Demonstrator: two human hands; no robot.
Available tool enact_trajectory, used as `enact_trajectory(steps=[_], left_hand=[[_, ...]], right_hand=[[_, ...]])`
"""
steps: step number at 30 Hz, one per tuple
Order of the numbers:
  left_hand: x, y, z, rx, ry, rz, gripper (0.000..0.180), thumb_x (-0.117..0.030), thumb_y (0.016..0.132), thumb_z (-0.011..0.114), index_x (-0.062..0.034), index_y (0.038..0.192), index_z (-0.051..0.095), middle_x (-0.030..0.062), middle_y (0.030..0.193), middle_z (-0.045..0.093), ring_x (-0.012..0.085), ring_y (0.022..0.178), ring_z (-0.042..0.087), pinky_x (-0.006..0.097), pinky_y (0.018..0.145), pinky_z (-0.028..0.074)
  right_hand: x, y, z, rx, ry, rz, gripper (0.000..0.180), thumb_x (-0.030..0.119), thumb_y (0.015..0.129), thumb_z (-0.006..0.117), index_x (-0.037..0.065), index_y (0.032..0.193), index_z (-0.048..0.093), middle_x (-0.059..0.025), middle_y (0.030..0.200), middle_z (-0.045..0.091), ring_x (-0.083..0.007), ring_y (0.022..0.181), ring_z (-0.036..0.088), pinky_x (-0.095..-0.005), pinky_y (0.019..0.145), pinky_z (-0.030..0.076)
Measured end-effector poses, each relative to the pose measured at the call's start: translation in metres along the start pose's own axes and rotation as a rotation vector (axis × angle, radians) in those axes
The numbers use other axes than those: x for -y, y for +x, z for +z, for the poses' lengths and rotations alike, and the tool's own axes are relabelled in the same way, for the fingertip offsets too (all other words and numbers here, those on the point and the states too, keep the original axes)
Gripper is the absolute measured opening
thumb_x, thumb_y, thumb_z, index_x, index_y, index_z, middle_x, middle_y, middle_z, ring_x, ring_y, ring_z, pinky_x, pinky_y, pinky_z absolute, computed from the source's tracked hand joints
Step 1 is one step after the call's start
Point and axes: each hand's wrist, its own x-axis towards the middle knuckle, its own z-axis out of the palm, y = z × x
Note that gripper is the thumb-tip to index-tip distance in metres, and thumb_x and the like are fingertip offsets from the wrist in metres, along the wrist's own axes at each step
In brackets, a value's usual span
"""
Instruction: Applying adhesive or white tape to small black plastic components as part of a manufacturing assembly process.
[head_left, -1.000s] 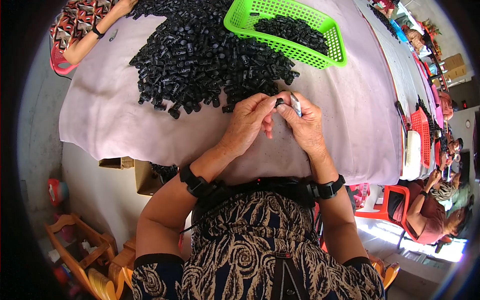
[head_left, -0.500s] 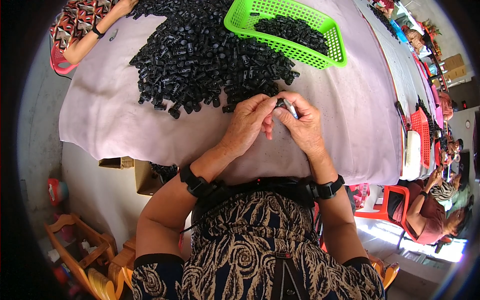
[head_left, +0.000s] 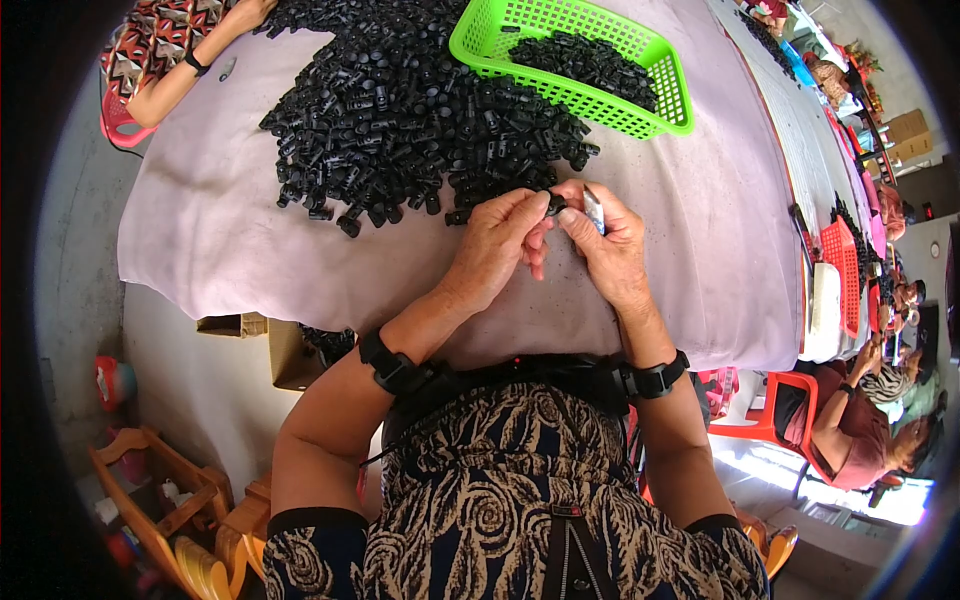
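My left hand (head_left: 497,245) pinches a small black plastic part (head_left: 554,205) between thumb and forefinger, in front of my body. My right hand (head_left: 612,250) meets it from the right, its thumb close to the part. A small silvery blade (head_left: 594,208) with a pointed tip sticks up from the right hand's grip; the rest of it is hidden by the fingers. Just beyond both hands spreads a large heap of black plastic parts (head_left: 400,130) on the pale pink cloth (head_left: 230,220).
A green plastic basket (head_left: 655,122) beyond the right hand holds more black parts. Another person's arm (head_left: 200,62) reaches to the heap at the far left. On the right stand a red basket (head_left: 842,262) and a red chair (head_left: 765,415); people sit beyond.
The blade in my right hand has turned more upright, and the right thumb has shifted. The black part shows more clearly between the fingertips. My left hand stays nearly in place.
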Motion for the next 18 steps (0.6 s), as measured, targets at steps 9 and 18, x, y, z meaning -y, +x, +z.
enact_trajectory(steps=[9, 18], left_hand=[[-0.004, -0.001, 0.000, 0.062, -0.005, -0.001, 0.031, -0.031, 0.095, 0.043, -0.0039, 0.083, 0.053, -0.0017, 0.062, 0.043, 0.0084, 0.052, 0.047, 0.024, 0.045, 0.044], [-0.002, -0.001, 0.001, 0.056, 0.019, 0.005, 0.034, -0.032, 0.095, 0.042, -0.0047, 0.076, 0.049, -0.0017, 0.060, 0.041, 0.0089, 0.052, 0.047, 0.025, 0.045, 0.044]], right_hand=[[-0.002, -0.001, -0.001, 0.100, -0.026, -0.069, 0.020, 0.000, 0.083, 0.061, 0.000, 0.102, 0.058, -0.0023, 0.085, 0.061, -0.0073, 0.077, 0.055, -0.0241, 0.069, 0.048], [0.009, -0.002, 0.001, 0.098, 0.014, 0.001, 0.013, -0.002, 0.086, 0.054, -0.003, 0.099, 0.056, -0.0047, 0.078, 0.061, -0.0092, 0.074, 0.057, -0.0252, 0.066, 0.049]])
